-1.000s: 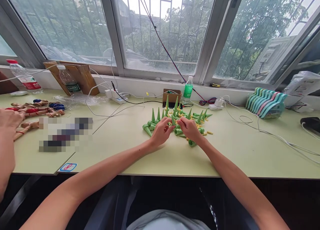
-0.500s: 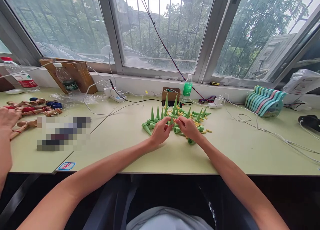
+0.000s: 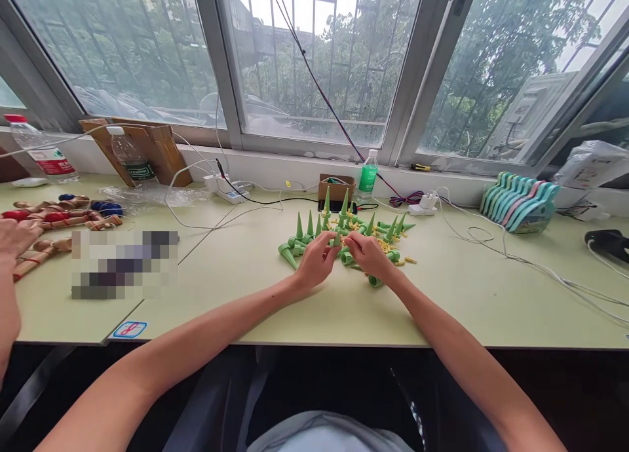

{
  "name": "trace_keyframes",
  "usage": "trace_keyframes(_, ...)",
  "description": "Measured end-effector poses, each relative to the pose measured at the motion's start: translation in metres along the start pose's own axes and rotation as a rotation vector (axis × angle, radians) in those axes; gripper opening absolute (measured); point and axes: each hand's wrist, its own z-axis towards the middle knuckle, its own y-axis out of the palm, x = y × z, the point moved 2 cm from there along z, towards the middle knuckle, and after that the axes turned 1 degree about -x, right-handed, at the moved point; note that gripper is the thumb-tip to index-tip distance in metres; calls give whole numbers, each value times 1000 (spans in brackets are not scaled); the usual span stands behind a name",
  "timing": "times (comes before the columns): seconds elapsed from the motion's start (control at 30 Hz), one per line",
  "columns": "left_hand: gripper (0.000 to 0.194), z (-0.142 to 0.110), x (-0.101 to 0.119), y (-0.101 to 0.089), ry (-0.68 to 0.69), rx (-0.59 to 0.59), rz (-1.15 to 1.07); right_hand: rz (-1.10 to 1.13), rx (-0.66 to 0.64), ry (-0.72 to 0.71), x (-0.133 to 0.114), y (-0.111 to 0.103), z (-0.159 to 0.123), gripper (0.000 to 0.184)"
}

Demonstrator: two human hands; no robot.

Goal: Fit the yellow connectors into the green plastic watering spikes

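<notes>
While a green cone (image 3: 337, 240) is being pinched by the left hand (image 3: 316, 262) just right of the frame's centre, the right hand (image 3: 372, 255) is being held close beside it, its fingertips bunched; whether anything is being gripped between them cannot be told, as the tips are too small and partly covered. Judged from this pose, a fitting or twisting step seems to be being carried out on the cone, and a steady left pinch with a small, well-aligned push or turn from the right seems to be called for.

Around and beyond the hands, other cones (image 3: 299, 226) are being borne by the table (image 3: 466, 301), some point up and some lying, with yellow pieces (image 3: 411, 261) being mixed among them.

Compared with the frame from a second ago, the cone is being enclosed more closely by the left fingers, while little change is being shown by the group. At the left edge, another person's hand (image 3: 18, 239) is being held near wooden figures (image 3: 56, 216) (separate work, apparently).
</notes>
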Motion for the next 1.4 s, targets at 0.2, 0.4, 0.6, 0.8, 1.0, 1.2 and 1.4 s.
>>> trace_keyframes(0.2,12,-1,1,-1,30,-12,-34,-36,2,11,-1,0,1,36)
trace_keyframes(0.4,16,-1,-1,-2,25,-4,-23,-53,5,17,-3,-1,1,40)
trace_keyframes(0.6,17,1,0,-3,-6,46,23,-40,35,8,-5,-1,1,42)
trace_keyframes(0.8,18,4,-3,-6,-111,119,-10,-25,111,17,-6,-5,2,41)
trace_keyframes(1.0,26,6,-4,-6,-301,85,-202,-15,123,6,-8,-7,1,40)
trace_keyframes(1.2,34,4,-4,-5,-323,-15,-291,35,38,-11,-9,-4,1,38)
trace_keyframes(1.4,34,2,-2,-6,-294,-42,-266,24,43,-7,-7,-4,1,38)
